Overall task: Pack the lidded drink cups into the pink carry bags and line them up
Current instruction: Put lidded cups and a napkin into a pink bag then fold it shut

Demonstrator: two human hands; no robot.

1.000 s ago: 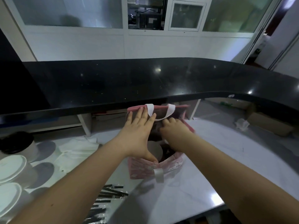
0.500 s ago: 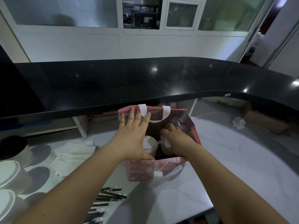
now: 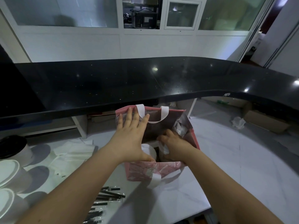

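A pink carry bag (image 3: pixel 150 171) with white handles stands open on the white counter (image 3: pixel 226 159) in front of me. My left hand (image 3: pixel 129 139) is spread flat against the bag's left inner wall, thumb at the near rim. A white-lidded drink cup (image 3: pixel 149 151) shows inside the bag between my hands. My right hand (image 3: pixel 174 147) reaches down into the bag, fingers curled over a second drink cup there; that cup is mostly hidden by the hand.
Two white-lidded cups (image 3: pixel 8 168) and a black-lidded cup (image 3: pixel 13 147) stand at the left edge. White napkins (image 3: pixel 72 152) lie beside them and wrapped black straws (image 3: pixel 105 199) near the front. A raised black counter (image 3: pixel 145 84) runs behind the bag.
The bag's mouth has been spread wider. My right hand has gone lower into the bag, and my left hand has stayed spread on the left wall.
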